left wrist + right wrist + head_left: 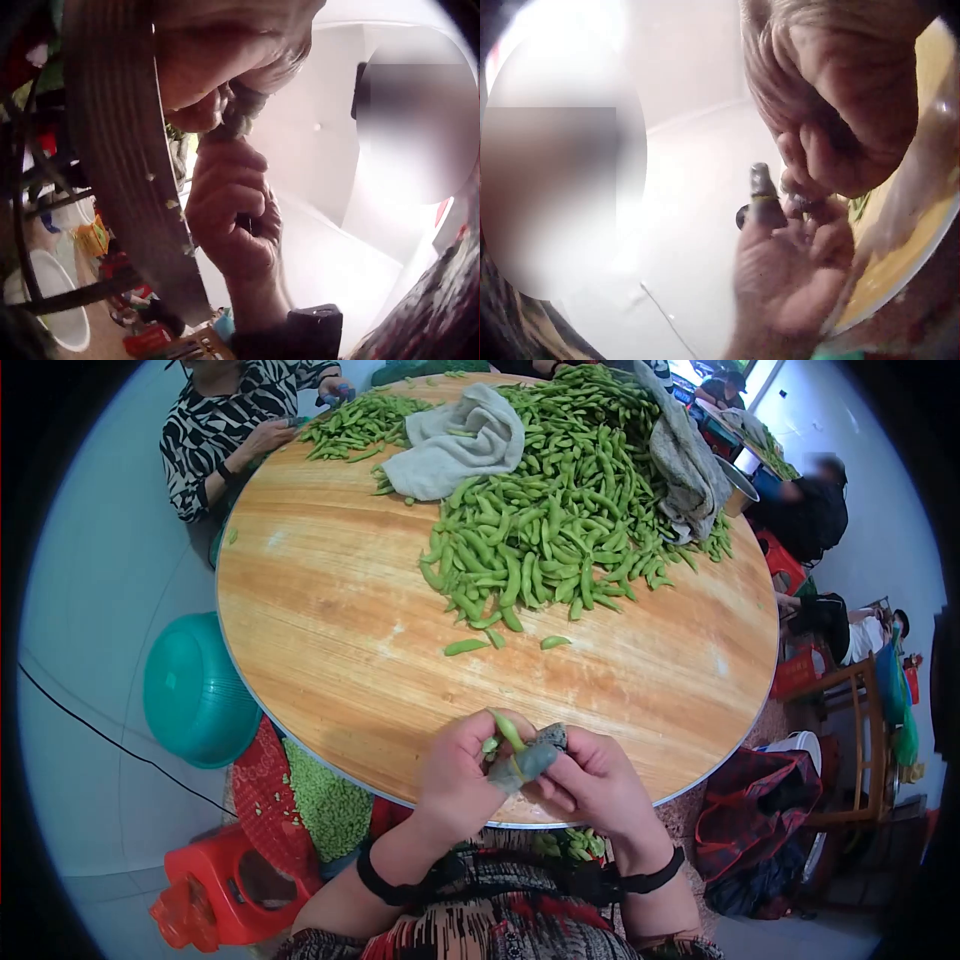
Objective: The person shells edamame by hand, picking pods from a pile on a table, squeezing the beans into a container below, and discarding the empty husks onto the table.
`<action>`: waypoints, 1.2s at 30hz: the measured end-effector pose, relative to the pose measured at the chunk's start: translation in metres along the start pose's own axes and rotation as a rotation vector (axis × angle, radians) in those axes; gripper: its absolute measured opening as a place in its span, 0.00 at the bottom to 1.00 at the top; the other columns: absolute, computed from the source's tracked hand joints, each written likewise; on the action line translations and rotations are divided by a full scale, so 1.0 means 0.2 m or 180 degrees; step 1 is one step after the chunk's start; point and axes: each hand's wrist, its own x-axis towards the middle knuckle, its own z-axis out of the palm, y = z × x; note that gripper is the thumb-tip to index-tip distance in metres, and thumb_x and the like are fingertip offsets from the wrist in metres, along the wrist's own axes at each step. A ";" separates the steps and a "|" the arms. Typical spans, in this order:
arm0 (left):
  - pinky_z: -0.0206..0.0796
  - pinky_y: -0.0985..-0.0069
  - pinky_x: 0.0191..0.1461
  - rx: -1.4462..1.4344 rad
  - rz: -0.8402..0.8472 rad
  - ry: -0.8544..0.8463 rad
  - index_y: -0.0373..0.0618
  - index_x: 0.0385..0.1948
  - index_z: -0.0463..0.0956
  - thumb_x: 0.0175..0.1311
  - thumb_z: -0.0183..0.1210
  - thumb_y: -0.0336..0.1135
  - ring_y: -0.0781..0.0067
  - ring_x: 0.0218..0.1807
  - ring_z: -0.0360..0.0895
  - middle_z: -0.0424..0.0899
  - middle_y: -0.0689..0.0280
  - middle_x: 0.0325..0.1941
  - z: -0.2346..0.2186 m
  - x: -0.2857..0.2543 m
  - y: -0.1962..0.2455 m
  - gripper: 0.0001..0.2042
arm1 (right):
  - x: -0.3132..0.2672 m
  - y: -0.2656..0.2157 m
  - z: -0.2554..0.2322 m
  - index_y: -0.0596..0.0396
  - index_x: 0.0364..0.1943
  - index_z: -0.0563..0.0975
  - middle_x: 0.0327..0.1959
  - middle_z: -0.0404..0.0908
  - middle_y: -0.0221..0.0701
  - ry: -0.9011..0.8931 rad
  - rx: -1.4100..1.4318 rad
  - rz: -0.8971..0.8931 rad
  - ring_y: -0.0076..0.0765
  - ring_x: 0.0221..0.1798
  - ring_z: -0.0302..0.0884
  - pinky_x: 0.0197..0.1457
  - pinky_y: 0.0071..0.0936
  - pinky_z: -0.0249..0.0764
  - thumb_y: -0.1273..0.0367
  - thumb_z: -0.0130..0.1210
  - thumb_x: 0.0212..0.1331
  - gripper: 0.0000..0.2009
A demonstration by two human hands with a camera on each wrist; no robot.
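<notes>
In the head view, a green pod (508,730) stands up from between the fingers of my left hand (455,780). The left thumb wears a grey-green cover with a yellowish band, also visible in the right wrist view on the left hand (791,277). My right hand (610,790) meets it at the pod, thumb and curled fingers pinching at its lower end, which is largely hidden. The left wrist view has the right hand (232,210) with bent fingers against the left. A large heap of green pods (560,520) covers the table's far part.
Cloths lie on the left (460,440) and right (685,460) of the heap. Several loose pods are on the round table (330,610). Shelled beans (325,800) sit below its left edge, near a teal basin (195,690) and red stool (230,880). A person in a patterned top (235,420) sits across.
</notes>
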 end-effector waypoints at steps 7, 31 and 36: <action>0.63 0.84 0.47 0.0917 0.0290 0.0688 0.35 0.53 0.64 0.56 0.51 0.18 0.82 0.42 0.70 0.71 0.69 0.37 0.03 -0.03 -0.06 0.20 | 0.04 0.04 0.01 0.58 0.31 0.74 0.17 0.70 0.19 0.0498 -0.0165 -0.0193 0.12 0.16 0.61 0.17 0.12 0.55 0.67 0.47 0.63 0.08; 0.62 0.86 0.34 -0.0340 -0.0580 -0.0448 0.36 0.38 0.71 0.53 0.58 0.23 0.81 0.30 0.72 0.76 0.67 0.30 -0.13 0.02 0.12 0.11 | 0.02 -0.15 0.00 0.57 0.34 0.73 0.19 0.73 0.37 0.0071 -0.3648 -0.1789 0.45 0.22 0.74 0.25 0.34 0.70 0.68 0.55 0.53 0.08; 0.50 0.91 0.26 -0.1207 -0.0827 -0.0581 0.36 0.44 0.70 0.58 0.46 0.20 0.86 0.29 0.68 0.76 0.64 0.32 -0.16 0.03 0.10 0.12 | 0.01 -0.08 0.04 0.58 0.34 0.76 0.22 0.77 0.38 0.0709 -0.2851 -0.2146 0.38 0.23 0.76 0.28 0.26 0.71 0.72 0.55 0.54 0.06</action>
